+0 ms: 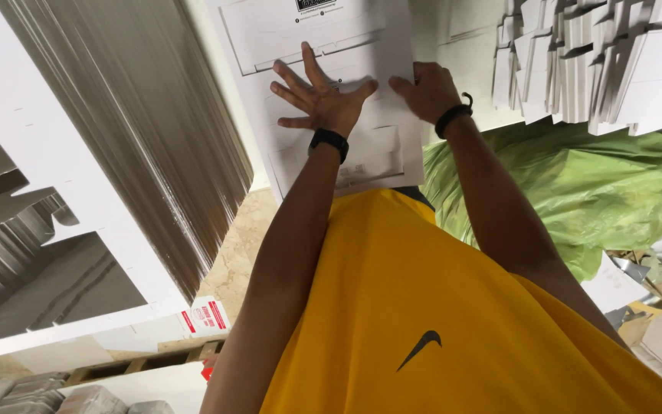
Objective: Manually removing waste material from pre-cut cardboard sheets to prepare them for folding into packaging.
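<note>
a flat white die-cut cardboard sheet, printed with thin fold lines, is lying straight ahead of the person, at the top middle of the head view, its lower edge reaching down to the yellow shirt.

the left hand is pressing down flat on the middle of that sheet, fingers fanned wide and the thumb stretching out toward the other hand; it is gripping nothing, only resting its palm on the card. a black band is sitting around its wrist.

the right hand is lying on the sheet's right edge, fingers curling and bunched together, the thumb pointing toward the left thumb. whether it is pinching the edge or only pushing on it, i cannot tell. a black band with a small loop is circling this wrist too.

just beside the right forearm, a crumpled green plastic sheet is spreading out to the right. above it, a stack of folded white cartons is leaning in tight rows at the top right.

to the left, well apart from the hands, a tall stack of flat card blanks is showing its grey layered edges, with a white top sheet lying over it. a small red and white label is sitting near the lower left.
</note>
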